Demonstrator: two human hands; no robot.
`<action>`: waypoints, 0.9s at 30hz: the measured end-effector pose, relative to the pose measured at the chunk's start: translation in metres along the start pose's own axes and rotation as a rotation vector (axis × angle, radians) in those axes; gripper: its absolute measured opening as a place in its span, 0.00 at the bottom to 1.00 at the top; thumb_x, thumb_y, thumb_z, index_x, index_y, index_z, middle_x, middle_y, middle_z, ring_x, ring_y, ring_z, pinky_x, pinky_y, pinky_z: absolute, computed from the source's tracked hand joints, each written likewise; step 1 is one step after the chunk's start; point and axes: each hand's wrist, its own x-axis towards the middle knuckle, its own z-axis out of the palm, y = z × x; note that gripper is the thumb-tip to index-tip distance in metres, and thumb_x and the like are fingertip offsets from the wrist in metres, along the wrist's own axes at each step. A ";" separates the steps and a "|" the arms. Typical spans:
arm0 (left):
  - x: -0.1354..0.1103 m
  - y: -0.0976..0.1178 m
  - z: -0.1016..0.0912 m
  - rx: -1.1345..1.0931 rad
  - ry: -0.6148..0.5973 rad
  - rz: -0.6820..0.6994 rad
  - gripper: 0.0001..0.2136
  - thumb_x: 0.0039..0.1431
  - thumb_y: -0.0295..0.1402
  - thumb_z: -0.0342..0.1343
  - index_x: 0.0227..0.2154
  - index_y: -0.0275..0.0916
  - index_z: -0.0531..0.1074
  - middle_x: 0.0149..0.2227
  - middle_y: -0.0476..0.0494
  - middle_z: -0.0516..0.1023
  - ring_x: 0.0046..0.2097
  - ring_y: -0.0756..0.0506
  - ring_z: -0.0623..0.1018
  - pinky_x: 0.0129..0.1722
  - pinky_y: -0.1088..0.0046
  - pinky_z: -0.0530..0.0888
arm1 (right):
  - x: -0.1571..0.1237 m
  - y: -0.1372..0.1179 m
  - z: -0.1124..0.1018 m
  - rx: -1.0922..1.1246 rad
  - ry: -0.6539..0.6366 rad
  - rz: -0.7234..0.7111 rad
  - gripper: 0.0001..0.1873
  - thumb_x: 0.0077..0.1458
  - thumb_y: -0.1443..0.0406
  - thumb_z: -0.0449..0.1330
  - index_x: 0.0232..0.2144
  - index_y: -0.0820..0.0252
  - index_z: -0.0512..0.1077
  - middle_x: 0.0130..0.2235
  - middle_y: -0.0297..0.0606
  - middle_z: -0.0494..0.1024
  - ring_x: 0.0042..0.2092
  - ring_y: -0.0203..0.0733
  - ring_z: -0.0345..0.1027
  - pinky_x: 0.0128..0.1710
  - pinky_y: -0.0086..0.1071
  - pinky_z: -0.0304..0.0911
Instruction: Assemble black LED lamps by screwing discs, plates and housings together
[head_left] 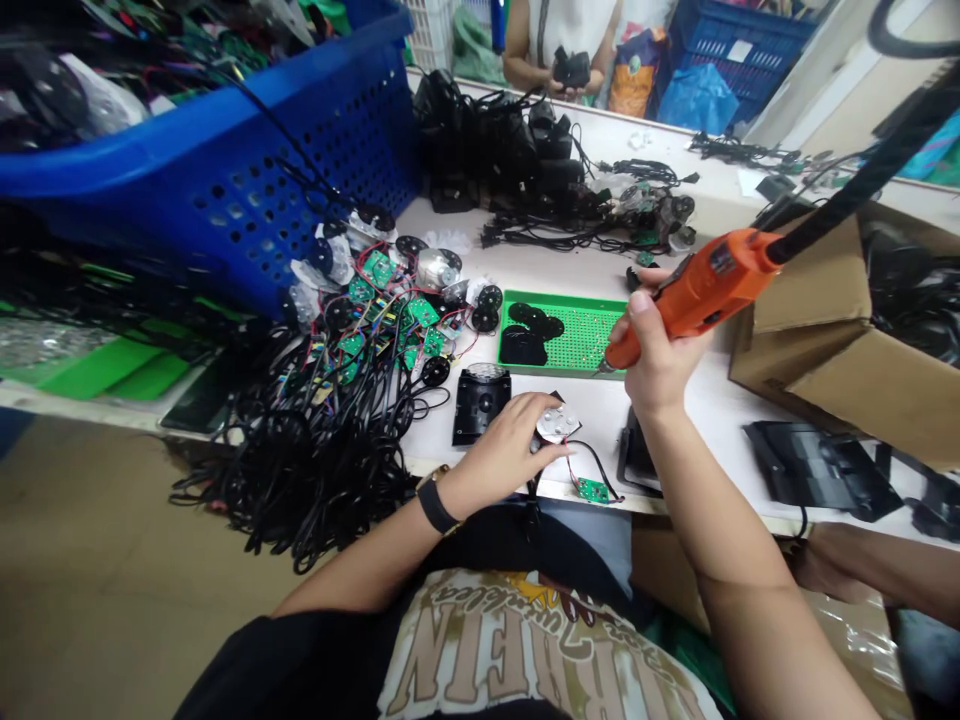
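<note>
My right hand (660, 365) is wrapped round an orange electric screwdriver (716, 285), its tip pointing down-left over the green tray (559, 372). My left hand (514, 430) is closed about a silvery round part (557, 424) at the table's front edge. Red and black wires lead from that part to a small green circuit board (593, 490) lying on the table. Just left of it lies a black plastic housing (481, 405). Black discs (536, 320) and small screws lie in the tray. Another black housing (639, 455) is partly hidden behind my right forearm.
A tangle of circuit boards and black cables (337, 420) fills the left side, beside a full blue basket (225, 200). An open cardboard box (802, 330) stands right. Black cables and adapters (502, 150) are heaped behind. Another person's hand (832, 560) shows lower right; someone sits opposite.
</note>
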 end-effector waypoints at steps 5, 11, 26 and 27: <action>0.053 -0.005 -0.043 0.352 -0.054 -0.154 0.09 0.71 0.32 0.55 0.49 0.35 0.75 0.53 0.35 0.80 0.58 0.37 0.75 0.61 0.55 0.71 | 0.016 0.024 0.007 -0.010 0.002 0.031 0.26 0.53 0.42 0.68 0.45 0.49 0.72 0.34 0.30 0.71 0.24 0.33 0.66 0.24 0.33 0.65; 0.103 -0.033 -0.045 0.583 -0.071 -0.347 0.11 0.61 0.26 0.64 0.46 0.32 0.79 0.51 0.28 0.81 0.59 0.29 0.73 0.59 0.49 0.68 | 0.028 0.040 0.012 0.000 -0.093 0.034 0.42 0.52 0.27 0.48 0.54 0.45 0.69 0.36 0.34 0.68 0.25 0.35 0.62 0.25 0.37 0.64; 0.104 -0.043 -0.042 0.633 0.024 -0.365 0.09 0.63 0.31 0.61 0.45 0.39 0.80 0.41 0.33 0.84 0.52 0.32 0.79 0.54 0.53 0.65 | 0.027 0.058 0.007 0.036 -0.070 0.014 0.45 0.49 0.25 0.49 0.52 0.48 0.69 0.33 0.33 0.67 0.25 0.36 0.61 0.23 0.36 0.63; 0.104 -0.042 -0.043 0.626 0.030 -0.360 0.08 0.64 0.30 0.60 0.44 0.39 0.81 0.40 0.33 0.84 0.50 0.32 0.79 0.53 0.53 0.65 | 0.027 0.059 0.007 0.039 -0.071 0.030 0.44 0.50 0.25 0.48 0.50 0.49 0.70 0.32 0.32 0.67 0.24 0.36 0.60 0.22 0.36 0.63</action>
